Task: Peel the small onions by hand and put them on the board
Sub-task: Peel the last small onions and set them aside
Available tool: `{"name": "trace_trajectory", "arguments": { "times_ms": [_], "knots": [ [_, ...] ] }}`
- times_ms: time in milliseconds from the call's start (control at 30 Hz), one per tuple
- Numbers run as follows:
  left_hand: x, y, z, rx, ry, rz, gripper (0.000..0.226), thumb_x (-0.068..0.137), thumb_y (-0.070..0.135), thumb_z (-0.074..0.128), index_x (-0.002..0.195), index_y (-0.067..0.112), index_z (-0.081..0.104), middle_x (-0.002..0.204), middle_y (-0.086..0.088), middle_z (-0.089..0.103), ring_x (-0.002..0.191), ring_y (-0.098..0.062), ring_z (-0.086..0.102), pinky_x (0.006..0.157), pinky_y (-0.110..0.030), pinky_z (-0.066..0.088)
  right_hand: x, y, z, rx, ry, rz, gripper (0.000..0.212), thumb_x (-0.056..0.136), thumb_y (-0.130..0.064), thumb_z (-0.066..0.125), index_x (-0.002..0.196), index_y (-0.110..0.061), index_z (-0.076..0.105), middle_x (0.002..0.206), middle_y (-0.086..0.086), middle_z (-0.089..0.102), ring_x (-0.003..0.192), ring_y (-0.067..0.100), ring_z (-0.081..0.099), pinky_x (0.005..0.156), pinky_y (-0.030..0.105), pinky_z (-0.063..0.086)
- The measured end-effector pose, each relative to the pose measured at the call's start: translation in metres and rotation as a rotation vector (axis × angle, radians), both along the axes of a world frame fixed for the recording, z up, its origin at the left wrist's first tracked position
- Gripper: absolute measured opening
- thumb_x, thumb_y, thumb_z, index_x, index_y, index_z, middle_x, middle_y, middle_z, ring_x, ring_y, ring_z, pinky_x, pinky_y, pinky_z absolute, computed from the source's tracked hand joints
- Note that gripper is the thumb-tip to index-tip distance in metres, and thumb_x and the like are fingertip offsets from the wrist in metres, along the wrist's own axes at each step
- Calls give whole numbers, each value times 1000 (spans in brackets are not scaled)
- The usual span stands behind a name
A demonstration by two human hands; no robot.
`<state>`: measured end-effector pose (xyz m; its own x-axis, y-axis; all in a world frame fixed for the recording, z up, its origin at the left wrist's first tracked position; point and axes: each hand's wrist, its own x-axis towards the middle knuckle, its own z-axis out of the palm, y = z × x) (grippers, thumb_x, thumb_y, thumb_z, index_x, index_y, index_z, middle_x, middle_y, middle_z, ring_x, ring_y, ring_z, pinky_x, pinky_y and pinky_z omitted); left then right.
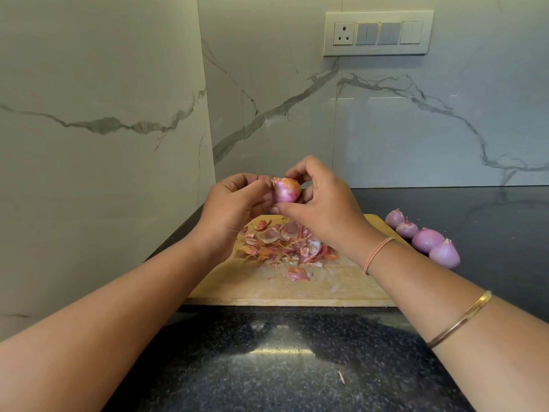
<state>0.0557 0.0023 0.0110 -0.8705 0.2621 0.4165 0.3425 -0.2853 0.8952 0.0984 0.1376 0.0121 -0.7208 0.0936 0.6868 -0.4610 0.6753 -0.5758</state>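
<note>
- The dark speckled counter (282, 367) lies nearest, with one tiny scrap of skin (341, 377) on it
- Beyond it sits the wooden cutting board (267, 288); its near part is bare and its far half carries a loose heap of skins (285, 242), dry, pink and orange
- Above that heap both hands are close together and closed on one small onion (285, 190), held in the air. The left hand (228, 203) pinches its left side, and the right hand (323, 203) curls over the top with the thumb underneath
- The onion shows glossy purple flesh low down and an orange, papery patch near the top, so I judge it to be part peeled
- Handling, as a guess: it is light, firm and round, so it may roll or slip once bare – the flesh looks smooth and slick. The skin looks brittle and likely tears off in flakes. Best to steady the body with one hand and nip the loose skin at the pointed end with the other
- To the right, four peeled onions (427, 239) lie in a row on the counter just beside the board's right edge – not on it, so they would yet need moving
- Farthest back stands the marble wall (118, 114) with a switch panel (378, 34)
</note>
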Motion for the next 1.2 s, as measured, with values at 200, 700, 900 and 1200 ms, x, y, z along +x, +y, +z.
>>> {"name": "trace_trajectory", "arguments": {
  "times_ms": [200,700,900,1200],
  "knots": [
    [1,0,-1,-4,27,4,7,83,2,65,77,6,67,79,-6,72,73,-18,70,70,-25,58,-1,1,-1,43,21,-25,42,71,-17,82,96,-21,49,91,7,62,72,19,60,56,16,43],
    [0,0,1,-25,-32,3,6,85,2,63,79,3,66,80,-11,72,77,-20,71,77,-27,58,3,-1,-1,183,60,-86,40,74,-13,79,100,-20,48,102,-1,49,64,2,48,56,10,36],
    [0,2,-2,-88,-10,63,11,87,3,61,76,5,63,75,-8,68,71,-14,69,73,-22,57,5,-3,-1,262,78,-90,35,77,-12,75,101,-17,50,100,-3,48,64,-2,43,56,9,32],
    [-5,2,-4,-222,116,178,11,85,7,64,76,7,59,78,-14,66,75,-22,71,78,-33,57,5,-2,0,128,-15,-8,37,82,-13,72,116,-16,57,71,-11,53,58,-2,49,53,7,38]
  ]
}}
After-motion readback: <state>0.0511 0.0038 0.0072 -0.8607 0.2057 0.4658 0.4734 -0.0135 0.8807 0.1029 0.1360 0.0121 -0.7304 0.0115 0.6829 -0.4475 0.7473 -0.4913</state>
